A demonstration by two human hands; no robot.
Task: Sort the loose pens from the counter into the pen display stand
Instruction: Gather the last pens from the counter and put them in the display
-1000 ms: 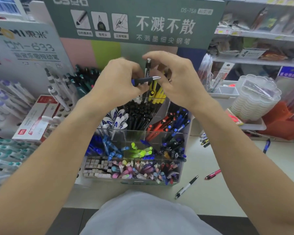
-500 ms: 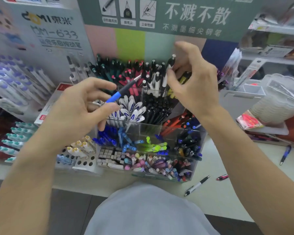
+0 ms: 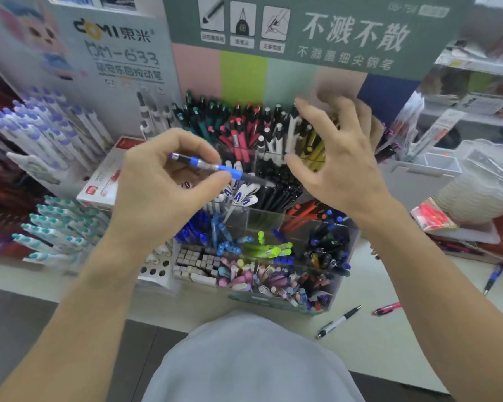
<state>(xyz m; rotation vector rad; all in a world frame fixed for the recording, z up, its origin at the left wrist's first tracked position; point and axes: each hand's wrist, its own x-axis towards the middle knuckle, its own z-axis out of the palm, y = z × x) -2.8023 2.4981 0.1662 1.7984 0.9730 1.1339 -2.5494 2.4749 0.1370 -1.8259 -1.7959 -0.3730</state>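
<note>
The left hand (image 3: 169,181) pinches a blue-and-black plastic click pen (image 3: 215,167) between thumb and curled fingers, holding it nearly level above the clear acrylic multi-compartment pen display stand (image 3: 276,298); the pen's long axis runs left to right, its dark end pointing towards the right hand (image 3: 340,158). That hand is spread with relaxed fingers over the back row of upright pens and seems to hold nothing, though its fingertips are blurred. The blue pens stand in the compartment just below and to the right of the left hand, so the left hand looks the nearer one for the drop, and the pen would have to be tipped upright first. The stand's back row holds teal, red, white and yellow pens, the middle black and orange ones, the front blue, green and pastel ones plus small grey erasers. On the pale counter (image 3: 389,343) to the right lie a white-and-black click pen (image 3: 339,322), a pink pen (image 3: 386,309) and a blue pen (image 3: 492,278), all unsorted.
</note>
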